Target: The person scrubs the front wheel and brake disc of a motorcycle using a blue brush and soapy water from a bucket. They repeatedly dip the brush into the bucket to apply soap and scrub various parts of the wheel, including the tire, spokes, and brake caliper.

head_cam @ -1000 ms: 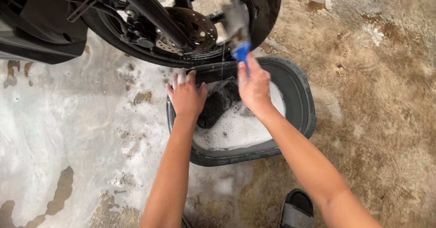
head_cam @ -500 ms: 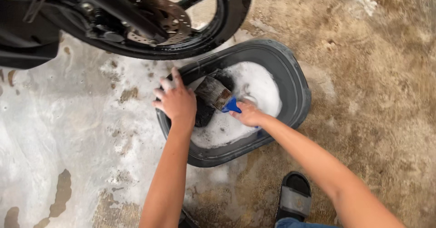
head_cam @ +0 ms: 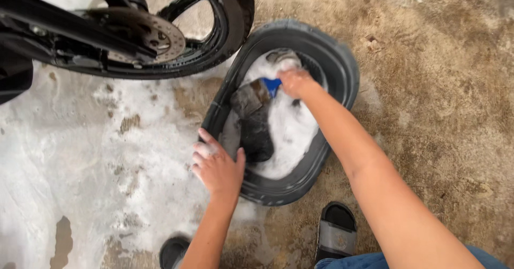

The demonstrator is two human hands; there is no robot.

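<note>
Blue-handled brush sits in the soapy dark basin, gripped by your outstretched right hand; your left hand, fingers spread, presses the basin's near-left rim beside the motorcycle wheel.

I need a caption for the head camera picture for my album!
Right hand dips a blue-handled brush into a soapy black basin, left hand on its rim, beside a motorcycle wheel.

left hand spread flat, right hand fisted, arm outstretched.
</note>
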